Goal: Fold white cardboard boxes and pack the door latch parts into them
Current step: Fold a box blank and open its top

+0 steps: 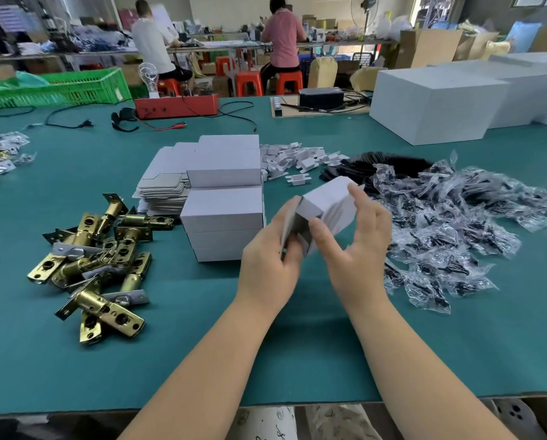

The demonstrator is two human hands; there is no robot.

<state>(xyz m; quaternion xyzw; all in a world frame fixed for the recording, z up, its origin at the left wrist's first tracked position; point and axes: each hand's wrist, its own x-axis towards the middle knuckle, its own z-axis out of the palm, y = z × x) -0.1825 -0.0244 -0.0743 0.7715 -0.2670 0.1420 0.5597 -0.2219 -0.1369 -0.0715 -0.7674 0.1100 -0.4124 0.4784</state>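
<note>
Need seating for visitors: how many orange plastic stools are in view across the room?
4: one under the person in white, one between the two workers, one left of the person in pink, one under that person. Others may be hidden.

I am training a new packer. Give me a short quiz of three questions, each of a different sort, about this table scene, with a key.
1. True or false: the brass door latches lie on the worker's left side of the table.
2. Multiple choice: the white box being folded is (A) flat on the table, (B) held in the air by both hands, (C) on the stack of closed boxes.
3. Fill in: the clear plastic bags lie to the ____ of the right hand.

Key: 1 true; 2 B; 3 right. The left hand grips the box flap.
</note>
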